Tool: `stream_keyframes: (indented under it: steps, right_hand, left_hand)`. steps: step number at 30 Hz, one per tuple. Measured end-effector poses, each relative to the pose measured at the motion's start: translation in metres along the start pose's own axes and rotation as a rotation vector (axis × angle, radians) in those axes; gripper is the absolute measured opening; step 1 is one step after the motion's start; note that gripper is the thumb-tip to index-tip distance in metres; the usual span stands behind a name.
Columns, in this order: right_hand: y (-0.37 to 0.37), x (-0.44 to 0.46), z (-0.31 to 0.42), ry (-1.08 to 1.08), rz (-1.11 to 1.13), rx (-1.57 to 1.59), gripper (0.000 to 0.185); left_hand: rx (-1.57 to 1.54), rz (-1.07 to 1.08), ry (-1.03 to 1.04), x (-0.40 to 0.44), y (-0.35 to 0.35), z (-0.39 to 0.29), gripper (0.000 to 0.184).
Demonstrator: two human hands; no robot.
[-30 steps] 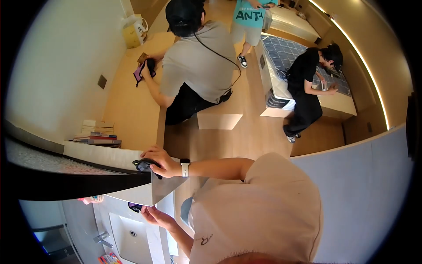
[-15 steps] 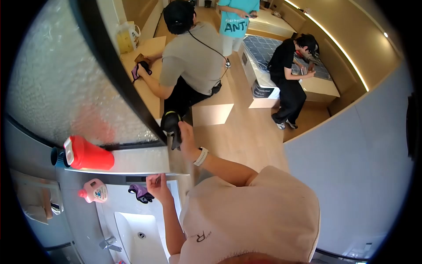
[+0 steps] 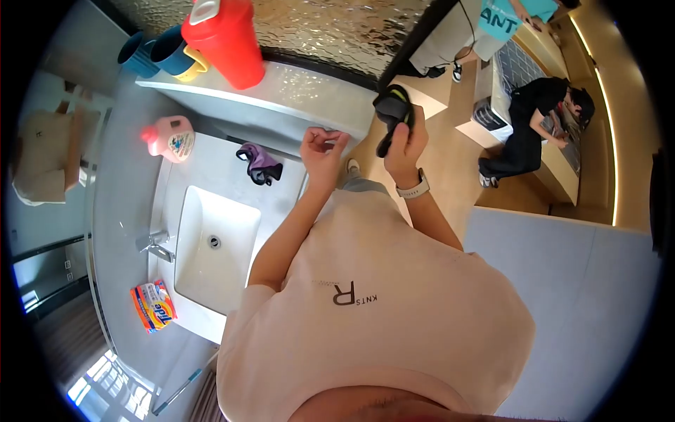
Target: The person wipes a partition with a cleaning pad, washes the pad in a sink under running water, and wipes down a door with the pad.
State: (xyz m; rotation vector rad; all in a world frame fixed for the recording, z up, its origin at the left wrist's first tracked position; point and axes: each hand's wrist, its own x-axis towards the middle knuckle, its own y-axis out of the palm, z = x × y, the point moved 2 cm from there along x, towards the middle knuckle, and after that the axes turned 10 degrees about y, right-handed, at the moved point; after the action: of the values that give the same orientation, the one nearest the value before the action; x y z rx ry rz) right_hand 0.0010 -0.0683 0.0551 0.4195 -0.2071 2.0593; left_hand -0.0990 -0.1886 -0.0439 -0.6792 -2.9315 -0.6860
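Note:
My right hand point(image 3: 406, 146), with a pale watch on its wrist, grips a folded black item with a yellow-green edge point(image 3: 393, 111), its thumb on the near side. To its left, my left hand point(image 3: 325, 151) is raised with curled fingers and the thumb close to them; nothing shows between them. A purple and black glove-like item point(image 3: 261, 165) lies on the white counter point(image 3: 211, 156), left of my left hand and not touching it.
Beside the counter's sink point(image 3: 218, 246) are a pink bottle point(image 3: 172, 138) and a Tide pack point(image 3: 153, 306). A red bottle point(image 3: 228, 42) and blue mugs point(image 3: 169, 53) stand on the ledge point(image 3: 302, 91). A person in black point(image 3: 534, 130) sits on a bed at the right.
The view has turned towards the sink. My right hand has lifted the black item off the ledge corner. My left hand has moved away from the purple item.

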Motion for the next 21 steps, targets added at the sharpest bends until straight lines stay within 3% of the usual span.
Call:
stream_keyframes:
  steps: [2, 4, 6, 12, 15, 17, 20, 21]
  right_hand:
    - [0.018, 0.012, 0.010, -0.353, 0.062, -0.476, 0.031]
    - [0.045, 0.022, 0.018, -0.272, 0.224, -0.711, 0.037]
    - [0.056, 0.029, 0.013, -0.269, 0.367, -0.784, 0.040]
    - [0.069, 0.034, 0.022, -0.408, 0.464, -0.896, 0.045]
    - [0.069, 0.034, 0.025, -0.447, 0.498, -0.939, 0.049]
    - [0.065, 0.036, 0.023, -0.468, 0.538, -0.938, 0.054]
    - [0.062, 0.035, 0.025, -0.488, 0.545, -0.931, 0.062]
    - [0.060, 0.035, 0.026, -0.485, 0.570, -0.929, 0.063]
  left_hand:
    - [-0.005, 0.094, -0.042, 0.007, -0.002, -0.005, 0.036]
    - [0.012, 0.151, -0.053, 0.016, -0.011, -0.010, 0.035]
    - [0.028, 0.205, -0.074, 0.019, -0.017, -0.012, 0.034]
    - [0.029, 0.207, -0.102, 0.018, -0.017, -0.017, 0.037]
    - [-0.076, 0.286, -0.168, 0.018, -0.024, -0.003, 0.041]
    - [-0.056, 0.219, -0.252, 0.014, -0.024, 0.005, 0.046]
    - [-0.157, 0.199, -0.042, 0.009, -0.025, 0.024, 0.062]
    - [-0.055, 0.215, -0.025, 0.009, -0.016, 0.009, 0.057]
